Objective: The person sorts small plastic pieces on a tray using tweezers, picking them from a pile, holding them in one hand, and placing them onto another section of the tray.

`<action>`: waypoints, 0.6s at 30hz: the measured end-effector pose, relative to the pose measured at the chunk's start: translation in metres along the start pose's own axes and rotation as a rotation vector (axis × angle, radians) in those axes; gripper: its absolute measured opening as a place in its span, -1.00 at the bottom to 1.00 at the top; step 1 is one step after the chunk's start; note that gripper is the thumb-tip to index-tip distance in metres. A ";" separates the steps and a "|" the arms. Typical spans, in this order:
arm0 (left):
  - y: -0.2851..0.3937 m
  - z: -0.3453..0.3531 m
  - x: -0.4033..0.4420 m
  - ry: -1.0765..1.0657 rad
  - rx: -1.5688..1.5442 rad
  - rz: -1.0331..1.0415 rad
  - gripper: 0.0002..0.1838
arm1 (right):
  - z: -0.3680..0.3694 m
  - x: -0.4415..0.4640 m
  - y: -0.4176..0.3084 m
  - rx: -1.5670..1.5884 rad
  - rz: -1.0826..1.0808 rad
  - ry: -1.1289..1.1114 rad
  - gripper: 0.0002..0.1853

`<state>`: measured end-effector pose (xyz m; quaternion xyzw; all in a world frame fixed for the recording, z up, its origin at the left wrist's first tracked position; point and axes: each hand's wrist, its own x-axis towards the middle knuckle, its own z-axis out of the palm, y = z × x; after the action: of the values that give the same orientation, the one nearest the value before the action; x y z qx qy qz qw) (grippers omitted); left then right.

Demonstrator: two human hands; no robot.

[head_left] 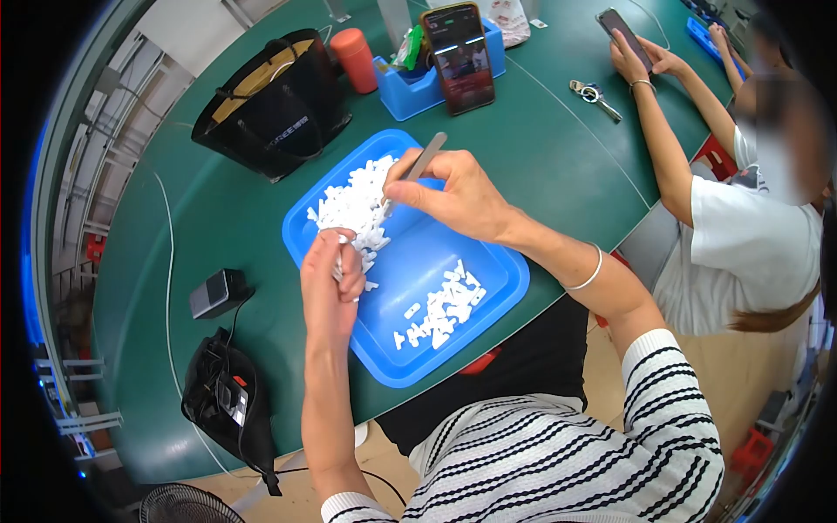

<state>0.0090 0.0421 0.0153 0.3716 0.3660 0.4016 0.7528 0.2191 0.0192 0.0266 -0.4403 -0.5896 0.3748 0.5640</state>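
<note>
A blue tray (pixel 392 370) on the green table holds two groups of small white plastic pieces. The larger pile (pixel 353 199) lies at its far left, and a smaller group (pixel 443 309) lies near the front right corner. My right hand (pixel 458 196) is closed around metal tweezers (pixel 426 157), whose upper end sticks out above the fingers; their tips are at the larger pile, partly hidden by the hand. Over the tray's left side, my left hand (pixel 336 275) is curled with white pieces between thumb and fingers.
Behind the tray are a black tote bag (pixel 270 113), a red cup (pixel 353 61), a blue holder (pixel 410 94) and a propped phone (pixel 460 61). A dark box (pixel 218 294) and black pouch (pixel 228 401) lie left. Keys (pixel 595 98) and a person (pixel 741 218) with a phone are right.
</note>
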 end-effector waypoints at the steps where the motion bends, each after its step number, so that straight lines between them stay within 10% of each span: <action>1: 0.003 -0.008 0.002 -0.064 -0.209 -0.040 -0.84 | 0.001 0.000 0.004 -0.076 -0.030 -0.036 -0.85; 8: 0.040 -0.025 -0.006 -0.201 -1.151 -0.037 -0.91 | 0.011 -0.002 0.011 -0.401 -0.137 -0.199 -0.82; 18: 0.013 -0.009 -0.006 -0.105 -0.314 -0.060 -0.85 | 0.001 0.002 0.001 -0.338 -0.113 -0.143 -0.88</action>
<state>-0.0054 0.0445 0.0234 0.2586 0.2699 0.4114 0.8313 0.2185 0.0215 0.0261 -0.4672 -0.7065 0.2686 0.4587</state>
